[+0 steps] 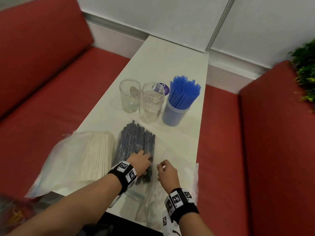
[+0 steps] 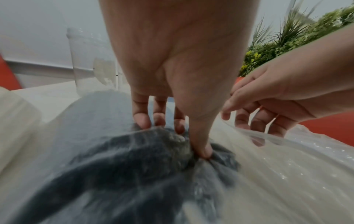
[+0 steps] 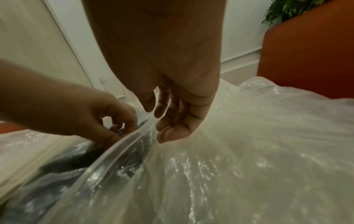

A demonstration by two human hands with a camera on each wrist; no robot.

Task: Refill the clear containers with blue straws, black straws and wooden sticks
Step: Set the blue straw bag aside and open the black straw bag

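Note:
On the white table (image 1: 170, 62) a bundle of black straws (image 1: 134, 138) lies inside a clear plastic bag (image 1: 179, 169). My left hand (image 1: 141, 159) is inside the bag's mouth, fingers and thumb curled round the black straws (image 2: 134, 159). My right hand (image 1: 164, 169) pinches the bag's rim (image 3: 118, 151) just right of them, holding the mouth up. Behind stand two empty clear containers (image 1: 130, 96) (image 1: 151, 103) and a third container (image 1: 175, 114) packed with upright blue straws (image 1: 185, 91). Wooden sticks (image 1: 98, 150) lie in their own bag to the left.
Red sofa seats (image 1: 221, 142) flank the narrow table on both sides, with a red backrest (image 1: 42, 48) at left. A green plant (image 1: 305, 70) sits at the far right. A purple round sticker (image 1: 166, 88) lies behind the middle container. White wall panels close the far end.

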